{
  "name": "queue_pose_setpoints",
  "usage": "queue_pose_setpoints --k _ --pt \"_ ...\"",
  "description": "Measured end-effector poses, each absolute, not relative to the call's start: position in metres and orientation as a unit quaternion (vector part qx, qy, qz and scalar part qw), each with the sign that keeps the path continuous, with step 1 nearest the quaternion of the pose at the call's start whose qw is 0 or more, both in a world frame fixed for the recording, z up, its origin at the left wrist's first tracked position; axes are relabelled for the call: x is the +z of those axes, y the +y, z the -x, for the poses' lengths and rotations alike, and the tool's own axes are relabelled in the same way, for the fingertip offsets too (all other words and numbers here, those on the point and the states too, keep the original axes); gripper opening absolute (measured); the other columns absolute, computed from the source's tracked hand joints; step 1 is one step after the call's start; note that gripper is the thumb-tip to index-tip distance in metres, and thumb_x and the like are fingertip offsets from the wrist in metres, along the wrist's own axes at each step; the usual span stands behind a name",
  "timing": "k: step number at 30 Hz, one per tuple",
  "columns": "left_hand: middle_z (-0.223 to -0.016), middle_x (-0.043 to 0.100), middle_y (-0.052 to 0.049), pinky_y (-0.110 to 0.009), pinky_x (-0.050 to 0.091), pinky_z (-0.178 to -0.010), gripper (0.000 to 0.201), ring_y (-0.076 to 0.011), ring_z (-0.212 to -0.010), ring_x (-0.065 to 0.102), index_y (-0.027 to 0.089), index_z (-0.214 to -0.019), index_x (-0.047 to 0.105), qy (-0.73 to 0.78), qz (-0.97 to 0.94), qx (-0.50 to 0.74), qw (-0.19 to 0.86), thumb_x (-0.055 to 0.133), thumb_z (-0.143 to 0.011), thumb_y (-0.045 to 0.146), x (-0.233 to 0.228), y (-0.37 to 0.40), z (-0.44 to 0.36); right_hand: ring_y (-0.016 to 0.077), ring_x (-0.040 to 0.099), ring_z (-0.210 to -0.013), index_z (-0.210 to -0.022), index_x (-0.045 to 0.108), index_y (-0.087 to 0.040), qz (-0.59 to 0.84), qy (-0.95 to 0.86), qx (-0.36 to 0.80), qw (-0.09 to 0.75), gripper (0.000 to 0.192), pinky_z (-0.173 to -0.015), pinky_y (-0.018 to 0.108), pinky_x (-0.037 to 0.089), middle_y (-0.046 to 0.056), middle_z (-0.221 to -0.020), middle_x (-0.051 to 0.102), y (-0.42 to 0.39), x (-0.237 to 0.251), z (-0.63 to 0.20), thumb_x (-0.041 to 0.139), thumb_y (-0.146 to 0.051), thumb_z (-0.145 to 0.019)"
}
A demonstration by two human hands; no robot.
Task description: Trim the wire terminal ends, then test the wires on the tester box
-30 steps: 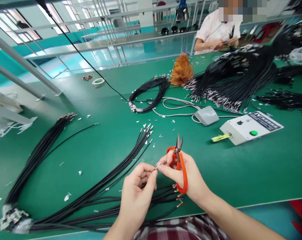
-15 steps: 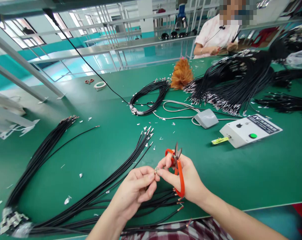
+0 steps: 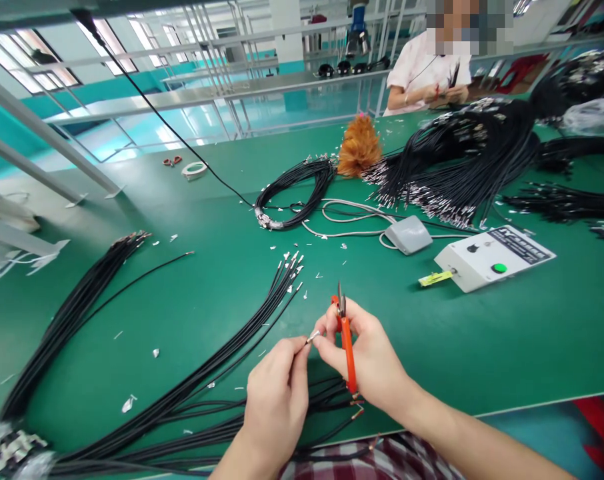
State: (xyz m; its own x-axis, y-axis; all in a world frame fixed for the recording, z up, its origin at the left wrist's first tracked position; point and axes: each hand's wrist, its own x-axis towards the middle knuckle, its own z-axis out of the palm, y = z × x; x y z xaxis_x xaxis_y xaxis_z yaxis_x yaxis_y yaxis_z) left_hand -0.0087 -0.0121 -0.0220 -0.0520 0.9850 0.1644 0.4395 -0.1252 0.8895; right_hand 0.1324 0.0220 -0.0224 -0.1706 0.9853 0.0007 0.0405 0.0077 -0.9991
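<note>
Orange-handled snips (image 3: 346, 340) sit closed in the right hand (image 3: 369, 357), gripped against the palm with the blades pointing up and away. That hand's thumb and forefinger pinch one side of a small metal terminal (image 3: 313, 335); the left hand (image 3: 277, 393) pinches the other side, fingertips together on the end of a thin black wire whose body is hidden under the fingers. Both hands hover just above the near edge of the green worktop (image 3: 482, 347).

The terminal is tiny and held only by fingertips, so it could slip and drop among the silvery offcuts (image 3: 155, 352) scattered on the worktop, where it would be hard to tell apart. The snip points stand close to the right forefinger; a twist of the wrist could nick a finger or the wire's insulation.

Directly below the hands lies a fan of black wires (image 3: 232, 360) with bare copper ends near the body and crimped ends further out, so anything set down lands on them. A second bundle (image 3: 72, 313) curves along the left. Beyond are a coiled bundle (image 3: 297, 190), a grey foot pedal (image 3: 408, 235) with its pale cable, a white control box (image 3: 492, 257) with a green button, a big heap of wires (image 3: 462, 160) and an orange feather duster (image 3: 358, 148). Another person (image 3: 427, 67) works across the worktop, well apart.
</note>
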Motion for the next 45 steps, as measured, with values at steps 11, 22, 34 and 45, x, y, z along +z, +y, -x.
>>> queue_pose_setpoints --k 11,22,34,45 --pt "-0.048 0.051 0.003 -0.015 0.016 -0.036 0.025 -0.0034 -0.038 0.029 0.012 -0.076 0.063 0.516 -0.383 0.351 0.681 0.065 -0.077 0.037 0.003 0.004 0.023 0.0126 0.056 -0.063 -0.077 0.05 -0.02 0.481 -0.521 0.539 0.454 0.018 -0.063 0.026 0.045 -0.004 -0.068 0.056 0.045 -0.037 -0.155 0.067 -0.027 -0.073" --pt "-0.063 0.053 0.002 -0.022 0.035 -0.055 0.022 -0.0111 -0.059 0.044 0.015 -0.075 0.063 0.55 -0.591 0.292 0.513 0.053 -0.086 0.031 -0.004 -0.005 0.007 0.0126 0.059 -0.077 -0.081 0.052 -0.021 0.4 -0.694 0.52 0.296 0.008 -0.072 0.025 0.045 0.0 -0.09 0.066 0.039 0.004 -0.185 0.06 -0.021 -0.081" --pt "-0.075 0.059 -0.003 -0.023 0.042 -0.065 0.026 -0.0145 -0.065 0.048 0.017 -0.076 0.06 0.467 -0.705 0.257 0.467 0.037 -0.089 0.012 -0.003 -0.009 0.002 0.0098 0.047 -0.054 -0.072 0.051 -0.021 0.344 -0.905 0.235 0.083 0.011 -0.058 0.025 0.024 -0.005 -0.065 0.063 0.036 0.024 -0.173 0.056 -0.011 -0.067" --pt "-0.076 0.066 -0.003 -0.027 0.045 -0.074 0.021 -0.0215 -0.079 0.056 0.02 -0.077 0.068 0.497 -0.684 0.191 0.498 0.05 -0.086 0.027 -0.002 -0.015 0.005 0.0077 0.036 -0.048 -0.063 0.055 -0.021 0.318 -0.866 0.381 0.055 0.007 -0.052 0.022 0.028 -0.007 -0.053 0.049 0.046 0.015 -0.169 0.06 -0.022 -0.067"
